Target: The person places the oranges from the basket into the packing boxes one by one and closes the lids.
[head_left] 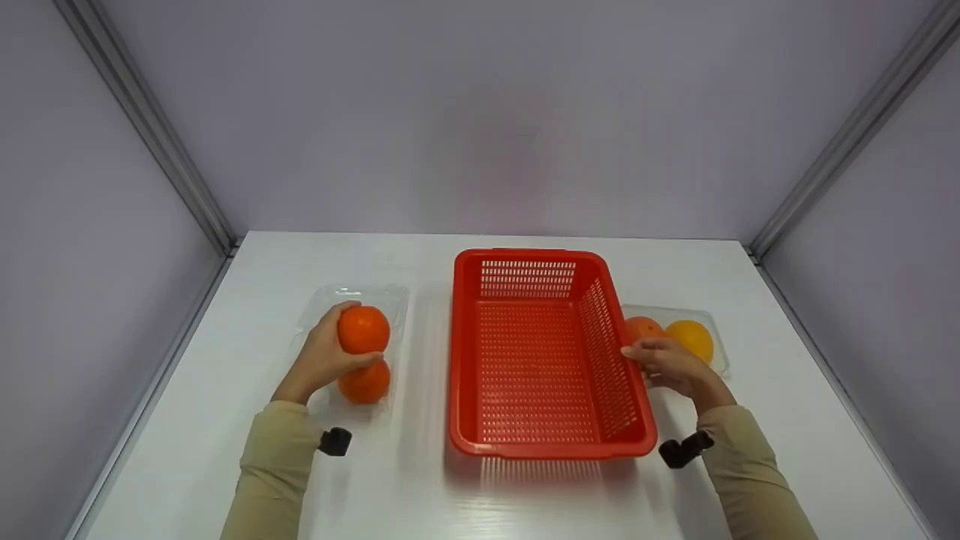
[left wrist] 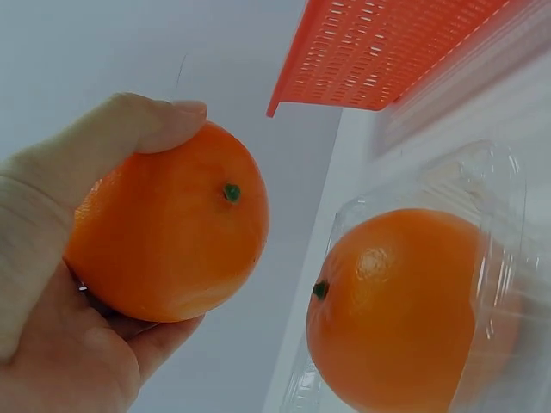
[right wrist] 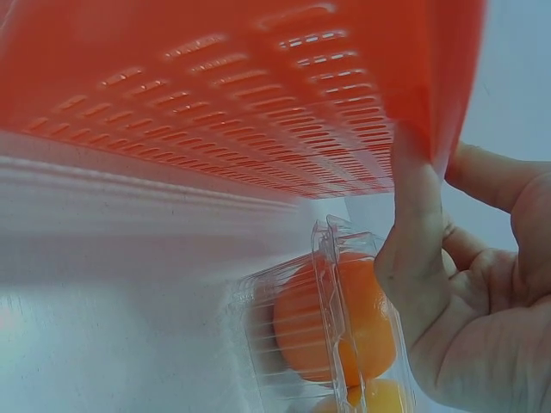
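Observation:
My left hand (head_left: 328, 352) grips an orange (left wrist: 176, 228), thumb on one side and fingers on the other. Below it, a second orange (left wrist: 400, 310) sits in a clear plastic tray (head_left: 396, 300) on the left of the table. A red perforated basket (head_left: 465, 360) stands in the middle, with nothing inside it. My right hand (head_left: 671, 365) pinches the basket's right rim, as the right wrist view shows. Beyond that hand, a second clear plastic tray (head_left: 718, 352) holds an orange-coloured fruit (head_left: 643, 328) and a yellow fruit (head_left: 691, 339).
The white table (head_left: 405, 487) is bounded by pale walls (head_left: 510, 135) at the back and both sides. Grey metal strips (head_left: 150, 127) run along the wall corners. The basket's right side stands close to the right tray.

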A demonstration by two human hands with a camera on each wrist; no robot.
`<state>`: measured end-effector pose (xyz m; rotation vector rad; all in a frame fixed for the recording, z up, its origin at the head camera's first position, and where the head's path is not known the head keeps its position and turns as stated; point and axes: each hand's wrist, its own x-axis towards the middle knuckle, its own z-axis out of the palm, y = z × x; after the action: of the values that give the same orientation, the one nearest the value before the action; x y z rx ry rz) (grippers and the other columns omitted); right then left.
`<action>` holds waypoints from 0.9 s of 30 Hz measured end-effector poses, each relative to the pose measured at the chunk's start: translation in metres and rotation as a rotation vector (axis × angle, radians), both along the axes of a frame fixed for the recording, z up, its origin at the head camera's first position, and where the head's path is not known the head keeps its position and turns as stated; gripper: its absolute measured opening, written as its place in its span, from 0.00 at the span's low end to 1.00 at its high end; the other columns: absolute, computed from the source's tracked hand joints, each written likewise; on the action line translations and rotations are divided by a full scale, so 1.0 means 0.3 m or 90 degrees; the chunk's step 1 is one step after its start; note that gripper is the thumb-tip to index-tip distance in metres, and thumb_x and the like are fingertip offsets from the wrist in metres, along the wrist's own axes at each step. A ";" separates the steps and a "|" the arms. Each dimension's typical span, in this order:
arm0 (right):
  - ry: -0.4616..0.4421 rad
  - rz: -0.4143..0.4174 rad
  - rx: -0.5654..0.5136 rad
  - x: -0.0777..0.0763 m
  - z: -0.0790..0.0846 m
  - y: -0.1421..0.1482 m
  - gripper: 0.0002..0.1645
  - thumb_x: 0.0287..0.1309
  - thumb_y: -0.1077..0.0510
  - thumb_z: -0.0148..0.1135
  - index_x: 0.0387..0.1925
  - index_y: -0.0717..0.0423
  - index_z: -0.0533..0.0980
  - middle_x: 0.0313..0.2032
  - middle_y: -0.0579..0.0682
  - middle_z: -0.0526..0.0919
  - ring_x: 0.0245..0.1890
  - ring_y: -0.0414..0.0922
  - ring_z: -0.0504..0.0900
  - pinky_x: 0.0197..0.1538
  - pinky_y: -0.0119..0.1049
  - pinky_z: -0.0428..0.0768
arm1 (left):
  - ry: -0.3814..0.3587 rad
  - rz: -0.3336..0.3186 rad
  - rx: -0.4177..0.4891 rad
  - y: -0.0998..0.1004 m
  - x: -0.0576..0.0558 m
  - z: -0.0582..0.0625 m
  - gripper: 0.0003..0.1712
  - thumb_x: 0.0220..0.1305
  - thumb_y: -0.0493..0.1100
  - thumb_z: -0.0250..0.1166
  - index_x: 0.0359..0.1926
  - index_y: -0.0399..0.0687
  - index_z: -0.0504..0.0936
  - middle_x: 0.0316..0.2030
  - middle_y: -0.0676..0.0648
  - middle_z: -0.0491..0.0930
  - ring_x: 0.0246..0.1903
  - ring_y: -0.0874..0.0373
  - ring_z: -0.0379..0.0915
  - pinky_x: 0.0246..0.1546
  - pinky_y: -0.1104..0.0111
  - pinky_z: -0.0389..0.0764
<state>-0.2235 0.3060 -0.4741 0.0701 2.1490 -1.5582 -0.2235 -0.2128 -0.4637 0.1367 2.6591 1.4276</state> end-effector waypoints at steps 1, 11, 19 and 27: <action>-0.001 -0.002 -0.001 0.001 0.002 -0.002 0.09 0.67 0.50 0.54 0.33 0.49 0.74 0.25 0.39 0.79 0.25 0.35 0.77 0.32 0.30 0.82 | -0.002 0.001 0.001 -0.003 0.001 -0.001 0.50 0.52 0.44 0.72 0.71 0.46 0.54 0.67 0.36 0.63 0.62 0.37 0.66 0.63 0.41 0.70; 0.004 -0.010 -0.003 0.009 0.010 -0.012 0.09 0.66 0.49 0.56 0.34 0.49 0.75 0.24 0.39 0.78 0.24 0.34 0.76 0.31 0.29 0.82 | -0.018 0.018 0.008 -0.039 0.011 -0.005 0.52 0.52 0.48 0.73 0.72 0.46 0.53 0.68 0.36 0.63 0.63 0.38 0.65 0.65 0.41 0.68; 0.006 -0.009 -0.001 0.013 0.011 -0.011 0.09 0.66 0.48 0.56 0.34 0.48 0.75 0.26 0.39 0.79 0.26 0.34 0.77 0.32 0.30 0.83 | -0.009 0.031 0.011 -0.064 0.018 -0.004 0.52 0.52 0.48 0.73 0.71 0.44 0.53 0.67 0.36 0.62 0.63 0.38 0.65 0.65 0.42 0.68; 0.008 -0.011 0.000 0.015 0.007 -0.008 0.10 0.65 0.47 0.57 0.33 0.48 0.76 0.26 0.40 0.79 0.26 0.35 0.77 0.33 0.30 0.82 | 0.003 0.038 0.000 -0.076 0.021 -0.012 0.50 0.53 0.45 0.72 0.71 0.43 0.53 0.67 0.35 0.63 0.63 0.37 0.65 0.65 0.42 0.69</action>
<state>-0.2189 0.3036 -0.4721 0.0795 2.1636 -1.5731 -0.2173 -0.2357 -0.4673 0.0607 2.6890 1.4465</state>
